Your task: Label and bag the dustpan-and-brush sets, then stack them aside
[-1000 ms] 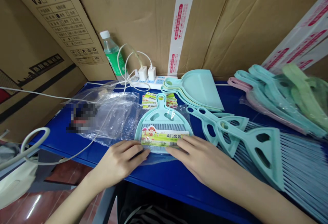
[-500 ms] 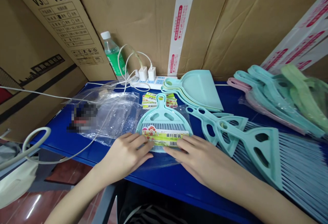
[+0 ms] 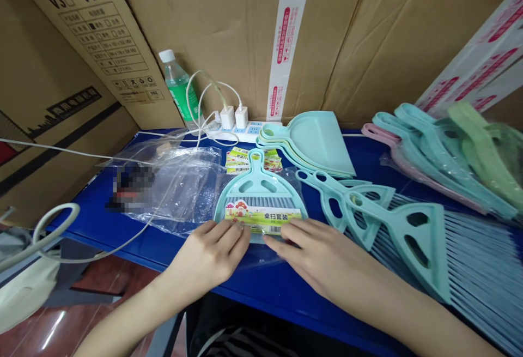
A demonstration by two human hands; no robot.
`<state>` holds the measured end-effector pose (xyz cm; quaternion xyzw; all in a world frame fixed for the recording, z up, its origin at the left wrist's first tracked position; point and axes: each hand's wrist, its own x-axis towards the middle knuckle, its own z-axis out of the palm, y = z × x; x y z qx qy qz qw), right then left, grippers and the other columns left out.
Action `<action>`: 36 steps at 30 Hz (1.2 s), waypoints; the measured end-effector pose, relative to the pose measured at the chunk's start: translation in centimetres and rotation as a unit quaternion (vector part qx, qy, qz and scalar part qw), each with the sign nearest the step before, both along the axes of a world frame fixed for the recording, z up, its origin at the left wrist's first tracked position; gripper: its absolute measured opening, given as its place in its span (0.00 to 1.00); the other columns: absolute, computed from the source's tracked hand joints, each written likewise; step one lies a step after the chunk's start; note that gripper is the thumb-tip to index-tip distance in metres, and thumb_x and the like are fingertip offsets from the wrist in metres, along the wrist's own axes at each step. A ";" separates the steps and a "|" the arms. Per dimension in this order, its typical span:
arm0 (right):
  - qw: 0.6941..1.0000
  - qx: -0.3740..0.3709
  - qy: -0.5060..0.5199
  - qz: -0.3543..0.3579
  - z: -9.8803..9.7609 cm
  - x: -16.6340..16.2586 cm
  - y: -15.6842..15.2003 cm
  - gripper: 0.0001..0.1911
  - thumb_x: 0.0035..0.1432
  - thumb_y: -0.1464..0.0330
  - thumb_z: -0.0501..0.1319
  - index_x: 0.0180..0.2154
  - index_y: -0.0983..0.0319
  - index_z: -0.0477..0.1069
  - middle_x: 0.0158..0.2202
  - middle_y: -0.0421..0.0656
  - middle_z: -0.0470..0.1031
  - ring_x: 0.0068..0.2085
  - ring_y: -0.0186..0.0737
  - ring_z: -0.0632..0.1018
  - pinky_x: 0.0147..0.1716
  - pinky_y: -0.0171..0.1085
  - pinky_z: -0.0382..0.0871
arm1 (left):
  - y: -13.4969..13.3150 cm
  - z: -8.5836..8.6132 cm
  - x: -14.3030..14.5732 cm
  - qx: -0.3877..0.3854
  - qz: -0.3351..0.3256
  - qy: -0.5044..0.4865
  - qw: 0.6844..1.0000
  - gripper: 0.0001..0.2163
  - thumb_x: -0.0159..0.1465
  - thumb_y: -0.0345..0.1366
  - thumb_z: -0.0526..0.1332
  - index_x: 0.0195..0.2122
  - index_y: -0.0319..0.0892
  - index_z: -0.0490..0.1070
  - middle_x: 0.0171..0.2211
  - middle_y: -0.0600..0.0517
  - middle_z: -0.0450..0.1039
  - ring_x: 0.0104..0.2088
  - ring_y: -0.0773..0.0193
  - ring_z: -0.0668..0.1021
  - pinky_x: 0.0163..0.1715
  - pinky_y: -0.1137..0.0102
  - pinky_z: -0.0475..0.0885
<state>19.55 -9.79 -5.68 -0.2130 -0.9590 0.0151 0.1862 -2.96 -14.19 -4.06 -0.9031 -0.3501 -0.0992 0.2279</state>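
Observation:
A mint dustpan-and-brush set (image 3: 258, 189) lies in a clear plastic bag on the blue table (image 3: 269, 283), with a green and yellow label card (image 3: 263, 217) across its wide end. My left hand (image 3: 210, 256) rests flat at the bag's near left edge, fingers stretched toward the card. My right hand (image 3: 316, 256) lies flat at the near right edge, fingertips on the plastic just under the card. Both hands press on the bag's open end.
Loose clear bags (image 3: 180, 185) lie to the left. A stack of spare label cards (image 3: 239, 159), a power strip (image 3: 241, 128) with chargers and a green bottle (image 3: 180, 87) sit behind. Stacked dustpans (image 3: 314, 141), several mint brushes (image 3: 408, 226) and bagged sets (image 3: 449, 150) fill the right. Cardboard boxes (image 3: 229, 35) wall the back.
My left hand has slid right along the bag's near edge, closer to my right hand. The set itself has barely moved.

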 end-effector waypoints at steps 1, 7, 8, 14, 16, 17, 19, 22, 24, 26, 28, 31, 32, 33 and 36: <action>1.000 0.000 0.001 0.002 0.0 0.0 0.0 0.15 0.57 0.77 0.60 0.46 0.63 0.75 0.36 0.45 0.78 0.38 0.43 0.78 0.39 0.42 0.75 | -0.1 0.0 0.0 0.003 0.000 0.001 1.000 0.12 0.68 0.21 0.48 0.41 0.32 0.71 0.32 0.48 0.78 0.33 0.61 0.81 0.26 0.69 0.74; 1.000 0.012 -0.010 0.005 0.1 -0.2 -0.2 0.17 0.59 0.77 0.55 0.49 0.63 0.74 0.39 0.45 0.78 0.40 0.42 0.78 0.41 0.41 0.75 | 0.2 -0.2 0.2 0.017 0.000 -0.001 1.000 0.12 0.68 0.22 0.48 0.38 0.33 0.71 0.28 0.50 0.75 0.28 0.62 0.78 0.23 0.69 0.72; 1.000 0.014 -0.011 0.008 0.1 -0.2 -0.2 0.17 0.60 0.77 0.54 0.49 0.62 0.74 0.39 0.45 0.78 0.40 0.42 0.78 0.41 0.41 0.75 | 0.3 -0.1 0.3 0.019 0.003 0.000 1.000 0.12 0.68 0.22 0.47 0.38 0.34 0.71 0.28 0.51 0.74 0.27 0.63 0.78 0.23 0.69 0.71; 1.000 0.000 -0.011 0.025 0.3 -0.4 -0.3 0.17 0.61 0.76 0.56 0.49 0.60 0.74 0.43 0.46 0.78 0.41 0.43 0.78 0.41 0.42 0.75 | 0.4 -0.2 0.4 0.030 0.009 0.004 0.999 0.13 0.68 0.22 0.47 0.35 0.36 0.70 0.28 0.50 0.74 0.26 0.64 0.76 0.23 0.70 0.70; 1.000 -0.001 -0.013 0.028 0.2 -0.4 -0.3 0.16 0.60 0.76 0.57 0.49 0.60 0.74 0.44 0.46 0.78 0.42 0.43 0.77 0.41 0.42 0.75 | 0.4 -0.3 0.4 0.030 0.009 0.005 1.000 0.13 0.68 0.22 0.47 0.35 0.36 0.70 0.29 0.50 0.74 0.28 0.64 0.76 0.24 0.70 0.71; 0.999 0.002 -0.014 0.029 0.1 -0.4 -0.3 0.16 0.61 0.76 0.56 0.48 0.61 0.74 0.45 0.46 0.79 0.42 0.42 0.77 0.41 0.41 0.74 | 0.3 -0.3 0.4 0.028 0.009 0.004 1.000 0.13 0.68 0.22 0.47 0.35 0.36 0.70 0.29 0.49 0.74 0.28 0.63 0.76 0.24 0.70 0.71; 0.999 0.017 -0.011 0.031 0.0 -0.5 -0.3 0.14 0.61 0.77 0.55 0.46 0.64 0.75 0.44 0.46 0.79 0.42 0.42 0.77 0.41 0.41 0.74 | 0.2 -0.4 0.5 0.025 0.011 0.005 1.000 0.13 0.68 0.22 0.47 0.35 0.35 0.70 0.29 0.49 0.74 0.28 0.63 0.76 0.24 0.69 0.71; 0.999 0.043 -0.001 0.030 -0.1 -0.6 -0.4 0.15 0.63 0.77 0.52 0.44 0.66 0.76 0.42 0.46 0.80 0.41 0.41 0.77 0.40 0.41 0.74 | 0.1 -0.5 0.5 0.018 0.021 0.002 1.000 0.10 0.67 0.22 0.50 0.34 0.36 0.69 0.29 0.50 0.73 0.27 0.62 0.76 0.23 0.70 0.70; 0.998 0.056 0.009 0.028 -0.1 -0.6 -0.4 0.15 0.64 0.78 0.51 0.42 0.66 0.77 0.41 0.45 0.81 0.39 0.41 0.77 0.39 0.41 0.75 | 0.0 -0.6 0.5 0.004 0.032 -0.005 0.999 0.09 0.66 0.22 0.51 0.33 0.37 0.68 0.29 0.50 0.73 0.26 0.62 0.75 0.23 0.69 0.70; 0.998 0.061 0.016 0.027 0.0 -0.6 -0.3 0.15 0.64 0.78 0.51 0.40 0.66 0.77 0.39 0.44 0.81 0.38 0.41 0.77 0.39 0.40 0.75 | -0.1 -0.7 0.4 -0.024 0.044 -0.021 0.999 0.09 0.66 0.22 0.51 0.34 0.38 0.68 0.29 0.50 0.73 0.26 0.61 0.75 0.23 0.68 0.71; 0.998 0.060 0.016 0.028 0.0 -0.6 -0.3 0.15 0.64 0.78 0.52 0.38 0.66 0.77 0.38 0.43 0.81 0.37 0.41 0.77 0.38 0.40 0.75 | -0.2 -0.7 0.2 -0.056 0.057 -0.038 0.996 0.10 0.66 0.23 0.50 0.35 0.38 0.69 0.30 0.49 0.73 0.27 0.60 0.75 0.23 0.67 0.72; 0.998 0.054 0.002 0.027 0.0 -0.6 -0.2 0.15 0.63 0.79 0.52 0.38 0.65 0.77 0.38 0.44 0.81 0.36 0.40 0.77 0.36 0.40 0.75 | -0.4 -0.6 -0.2 -0.083 0.080 -0.049 0.992 0.11 0.66 0.23 0.48 0.36 0.38 0.69 0.31 0.48 0.73 0.28 0.60 0.75 0.25 0.66 0.74; 0.998 0.053 -0.002 0.026 0.0 -0.6 -0.2 0.15 0.63 0.79 0.52 0.38 0.65 0.77 0.38 0.44 0.81 0.36 0.40 0.78 0.36 0.40 0.75 | -0.4 -0.5 -0.4 -0.085 0.085 -0.050 0.991 0.12 0.66 0.23 0.47 0.35 0.38 0.69 0.31 0.48 0.73 0.28 0.60 0.75 0.25 0.66 0.74; 0.998 0.051 -0.003 0.025 0.1 -0.5 -0.3 0.15 0.63 0.79 0.52 0.38 0.65 0.77 0.38 0.44 0.81 0.36 0.40 0.78 0.35 0.39 0.75 | -0.5 -0.4 -0.5 -0.086 0.087 -0.051 0.991 0.12 0.67 0.23 0.47 0.35 0.38 0.69 0.31 0.48 0.74 0.28 0.60 0.74 0.26 0.66 0.74; 0.999 0.046 0.003 0.025 0.2 -0.5 -0.3 0.12 0.62 0.78 0.55 0.38 0.65 0.77 0.38 0.43 0.81 0.36 0.40 0.78 0.35 0.38 0.75 | -0.7 0.0 -0.8 -0.091 0.082 -0.059 0.991 0.13 0.67 0.24 0.47 0.34 0.39 0.69 0.29 0.49 0.73 0.27 0.61 0.74 0.25 0.67 0.73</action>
